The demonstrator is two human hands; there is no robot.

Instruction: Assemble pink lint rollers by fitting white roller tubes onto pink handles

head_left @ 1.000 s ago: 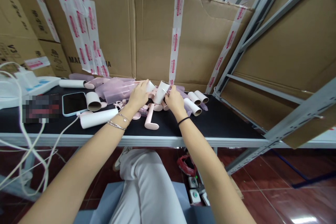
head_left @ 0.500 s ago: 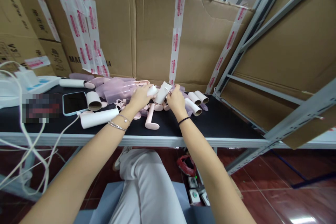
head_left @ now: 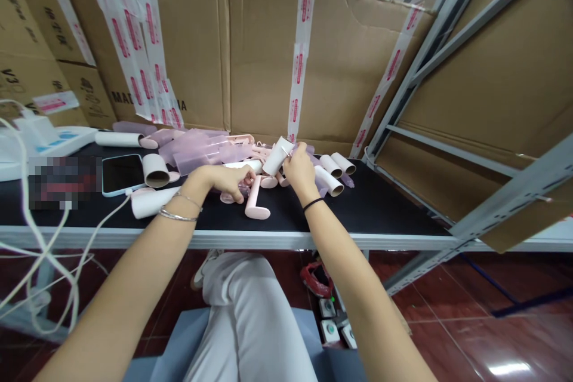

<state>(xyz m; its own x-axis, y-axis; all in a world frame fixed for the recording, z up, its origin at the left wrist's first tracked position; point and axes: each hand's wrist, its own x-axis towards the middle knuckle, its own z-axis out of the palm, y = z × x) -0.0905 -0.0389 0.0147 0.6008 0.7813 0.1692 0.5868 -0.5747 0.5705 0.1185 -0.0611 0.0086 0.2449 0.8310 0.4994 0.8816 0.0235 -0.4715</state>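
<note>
My right hand (head_left: 301,168) is closed on a white cardboard tube (head_left: 276,157), tilted above the pile; a small shiny bit shows by the fingertips. My left hand (head_left: 230,182) holds nothing that shows, its fingers apart and curled down over small pink pieces. Beside those fingers stands a pale pink L-shaped part (head_left: 254,200) with a rounded foot. Another white tube (head_left: 243,165) lies behind the left hand. Sheer lilac sleeves (head_left: 197,152) are heaped farther back on the black tabletop (head_left: 371,206).
More white tubes (head_left: 330,166) lie on the right. To the left are a phone (head_left: 122,174) on a cable, an upright tube (head_left: 156,170), a lying tube (head_left: 152,201) and a power strip (head_left: 67,142). Cardboard (head_left: 259,54) walls the back; a metal frame (head_left: 416,65) rises right.
My left hand has let go of a white tube, which now lies behind it, and has moved down and left to the small pink pieces. The right hand keeps its tube nearly still.
</note>
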